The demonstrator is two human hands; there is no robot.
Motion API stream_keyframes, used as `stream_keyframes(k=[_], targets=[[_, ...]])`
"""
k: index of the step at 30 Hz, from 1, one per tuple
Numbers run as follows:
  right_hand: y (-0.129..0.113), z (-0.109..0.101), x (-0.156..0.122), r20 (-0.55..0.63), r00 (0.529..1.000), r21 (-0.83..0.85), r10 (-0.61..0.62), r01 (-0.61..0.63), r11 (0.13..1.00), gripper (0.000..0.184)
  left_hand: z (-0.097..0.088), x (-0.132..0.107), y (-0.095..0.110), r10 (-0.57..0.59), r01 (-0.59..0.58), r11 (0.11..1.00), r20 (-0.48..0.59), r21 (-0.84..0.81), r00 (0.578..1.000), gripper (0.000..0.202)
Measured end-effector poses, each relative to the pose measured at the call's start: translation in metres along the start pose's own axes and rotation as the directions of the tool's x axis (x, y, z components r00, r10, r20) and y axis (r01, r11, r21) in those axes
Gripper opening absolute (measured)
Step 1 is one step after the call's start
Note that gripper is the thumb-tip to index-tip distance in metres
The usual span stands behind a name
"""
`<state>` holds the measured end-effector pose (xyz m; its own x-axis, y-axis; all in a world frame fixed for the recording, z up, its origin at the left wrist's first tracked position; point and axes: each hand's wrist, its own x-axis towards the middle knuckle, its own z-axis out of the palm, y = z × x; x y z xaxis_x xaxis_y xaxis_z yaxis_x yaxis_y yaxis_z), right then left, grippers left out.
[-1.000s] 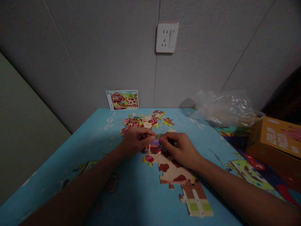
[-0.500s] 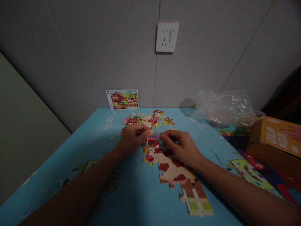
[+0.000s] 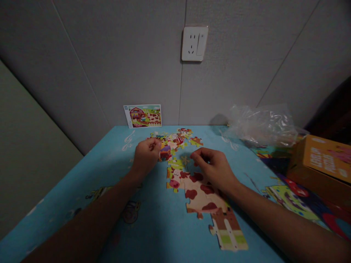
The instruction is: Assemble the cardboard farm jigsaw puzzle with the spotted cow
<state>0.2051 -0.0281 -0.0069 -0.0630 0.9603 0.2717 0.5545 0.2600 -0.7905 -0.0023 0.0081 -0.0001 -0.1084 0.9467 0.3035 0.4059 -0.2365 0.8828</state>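
L hand (image 3: 146, 157) curled tight, can't tell if it holds the red barn puzzle piece (image 3: 165, 153) just beside it, R hand (image 3: 213, 168) half open, holding 0 things, over cow puzzle (image 3: 201, 195), loose pieces (image 3: 171, 140) up top, on blue mat (image 3: 161, 226)

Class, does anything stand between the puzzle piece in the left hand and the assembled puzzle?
Nothing visible: the puzzle piece in the left hand sits beside the assembled puzzle; the right hand is farther right.

1. A blue printed surface (image 3: 161, 228) carries an assembled jigsaw section (image 3: 201, 199).
2. Loose jigsaw pieces (image 3: 175, 140) lie just beyond that section.
3. Farther back, left of it, stands a farm picture card (image 3: 142, 116).
4. Back right of it sits a crumpled plastic bag (image 3: 260, 126).
5. Right of it sits an orange cardboard box (image 3: 323, 160).
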Motion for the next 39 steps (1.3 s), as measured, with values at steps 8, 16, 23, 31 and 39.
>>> stream_keyframes(k=[8, 16, 23, 31, 39], targets=[[-0.003, -0.002, 0.0, 0.025, 0.999, 0.035, 0.022, -0.023, 0.999, 0.034, -0.004, 0.001, 0.001, -0.19, 0.141, 0.958, -0.186, -0.249, 0.964, 0.02], [-0.01, 0.004, -0.007, 0.329, 0.939, 0.102, -0.102, 0.072, 0.992, 0.033, 0.013, -0.014, 0.004, 0.119, -0.023, 0.967, 0.37, -0.253, 0.921, 0.018], [0.012, -0.006, 0.011, 0.035, 0.999, -0.116, 0.001, 0.003, 0.993, 0.035, 0.009, -0.005, 0.001, 0.132, -0.1, 0.963, 0.114, -0.251, 0.985, 0.016], [0.036, -0.041, 0.041, -0.112, 0.961, -0.648, 0.254, -0.264, 0.714, 0.039, 0.008, -0.004, 0.003, 0.049, -0.033, 0.971, 0.062, -0.236, 0.997, 0.012], [0.059, -0.041, 0.042, -0.23, 0.958, -0.703, 0.171, -0.285, 0.652, 0.049, 0.007, 0.0, -0.004, 0.084, -0.084, 0.992, -0.003, -0.096, 0.996, 0.016]])
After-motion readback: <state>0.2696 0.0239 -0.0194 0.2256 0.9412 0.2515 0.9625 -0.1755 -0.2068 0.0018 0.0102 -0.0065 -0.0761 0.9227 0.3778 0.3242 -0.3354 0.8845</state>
